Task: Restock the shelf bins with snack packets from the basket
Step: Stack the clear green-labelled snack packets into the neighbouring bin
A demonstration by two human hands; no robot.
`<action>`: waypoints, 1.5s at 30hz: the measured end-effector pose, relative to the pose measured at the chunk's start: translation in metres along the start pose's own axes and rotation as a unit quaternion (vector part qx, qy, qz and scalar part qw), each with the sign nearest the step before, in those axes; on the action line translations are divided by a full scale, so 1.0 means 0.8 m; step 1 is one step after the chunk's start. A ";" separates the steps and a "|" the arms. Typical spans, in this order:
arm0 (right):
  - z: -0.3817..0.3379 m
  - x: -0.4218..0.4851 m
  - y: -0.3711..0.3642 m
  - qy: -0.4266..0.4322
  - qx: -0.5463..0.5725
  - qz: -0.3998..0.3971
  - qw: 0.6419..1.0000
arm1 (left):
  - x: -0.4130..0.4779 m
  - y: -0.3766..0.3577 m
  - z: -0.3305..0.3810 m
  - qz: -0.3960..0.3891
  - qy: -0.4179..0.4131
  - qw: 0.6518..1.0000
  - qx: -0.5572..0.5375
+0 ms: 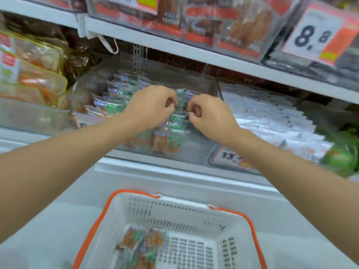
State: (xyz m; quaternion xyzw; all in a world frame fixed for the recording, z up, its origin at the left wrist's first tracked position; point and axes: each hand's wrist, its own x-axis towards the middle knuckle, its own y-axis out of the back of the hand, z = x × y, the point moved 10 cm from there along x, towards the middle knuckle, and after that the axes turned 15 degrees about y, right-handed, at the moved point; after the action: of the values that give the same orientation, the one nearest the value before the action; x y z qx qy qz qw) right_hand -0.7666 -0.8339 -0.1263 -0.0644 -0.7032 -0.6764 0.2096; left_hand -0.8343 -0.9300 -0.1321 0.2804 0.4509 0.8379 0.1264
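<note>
Clear plastic walls form the shelf bin, filled with rows of green-labelled snack packets. Both hands reach in, nearly touching: the left hand and right hand each pinch with curled fingers the upright packets between them. Near and below, the white, orange-rimmed basket holds a few loose packets at its left.
</note>
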 end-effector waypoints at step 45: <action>-0.079 -0.383 -0.334 -0.304 0.335 -0.363 0.814 | -0.416 -0.397 -0.187 -0.556 0.407 0.724 0.028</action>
State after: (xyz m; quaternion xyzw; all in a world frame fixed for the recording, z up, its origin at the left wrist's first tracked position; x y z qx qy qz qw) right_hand -0.5766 -0.8568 -0.4909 0.0675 -0.8865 -0.3714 -0.2676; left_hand -0.6651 -1.0091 -0.5781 -0.3852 0.5571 0.6380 0.3665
